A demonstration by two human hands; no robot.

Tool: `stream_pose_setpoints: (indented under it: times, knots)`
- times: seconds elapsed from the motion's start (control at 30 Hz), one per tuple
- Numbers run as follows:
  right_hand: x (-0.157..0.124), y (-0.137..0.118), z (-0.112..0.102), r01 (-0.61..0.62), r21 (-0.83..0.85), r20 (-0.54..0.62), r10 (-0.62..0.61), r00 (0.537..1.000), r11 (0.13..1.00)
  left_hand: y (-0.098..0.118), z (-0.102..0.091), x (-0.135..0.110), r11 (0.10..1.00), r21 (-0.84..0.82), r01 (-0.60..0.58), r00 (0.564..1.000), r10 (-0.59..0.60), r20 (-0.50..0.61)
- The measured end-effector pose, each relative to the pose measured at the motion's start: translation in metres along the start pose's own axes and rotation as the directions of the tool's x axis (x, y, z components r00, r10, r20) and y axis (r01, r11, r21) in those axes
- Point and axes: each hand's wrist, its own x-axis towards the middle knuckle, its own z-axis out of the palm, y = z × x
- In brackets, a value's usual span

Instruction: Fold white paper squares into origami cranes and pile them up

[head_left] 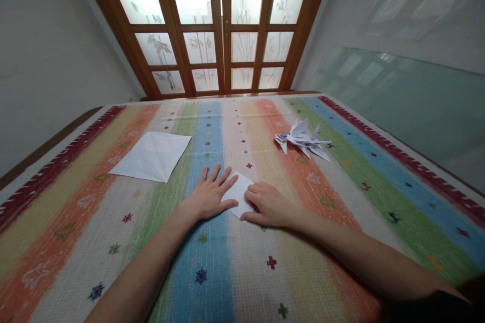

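A small folded white paper (238,193) lies on the striped tablecloth in front of me, partly covered by both hands. My left hand (209,196) rests flat with fingers spread, its thumb and index finger reaching over the paper's left side. On the right side, my right hand (268,204) has its fingers curled, with the thumb and fingertips at the paper's edge. What lies beneath those curled fingers is hidden.
A larger creased white sheet (153,155) lies to the left. Several folded paper cranes (303,139) sit in a pile at the right. The patterned tablecloth (250,282) covers the table, with wood-framed glass doors (223,35) behind it.
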Motion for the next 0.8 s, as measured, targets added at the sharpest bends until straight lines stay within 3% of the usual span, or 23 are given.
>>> stream_pose_setpoints:
  times: [0.17,0.33,0.47,0.6,0.7,0.8]
  knots:
    - [-0.003,-0.021,0.002,-0.121,-0.034,-0.016,0.12,0.993,0.992,0.008,-0.001,0.0,0.999,0.032,0.003,0.999,-0.001,-0.044]
    - [-0.005,-0.03,0.003,0.013,-0.107,-0.021,-0.016,1.0,0.994,0.012,0.001,0.005,0.995,0.022,-0.095,0.989,0.097,-0.113]
    - [-0.004,-0.013,0.0,0.065,-0.177,-0.053,-0.075,0.996,0.982,0.009,0.001,0.007,0.998,-0.031,-0.048,0.994,0.045,-0.099]
    - [-0.002,0.008,-0.001,-0.124,-0.14,-0.19,0.096,0.977,0.982,0.005,0.003,0.005,0.998,-0.064,0.023,0.988,-0.032,-0.148]
    - [0.0,0.021,0.001,-0.257,-0.039,-0.329,0.23,0.916,0.966,0.003,0.004,0.005,0.995,-0.1,0.02,0.98,-0.04,-0.195]
    - [0.001,0.028,0.005,-0.286,0.077,-0.414,0.292,0.863,0.955,0.001,0.005,0.005,0.99,-0.138,0.008,0.97,-0.041,-0.24]
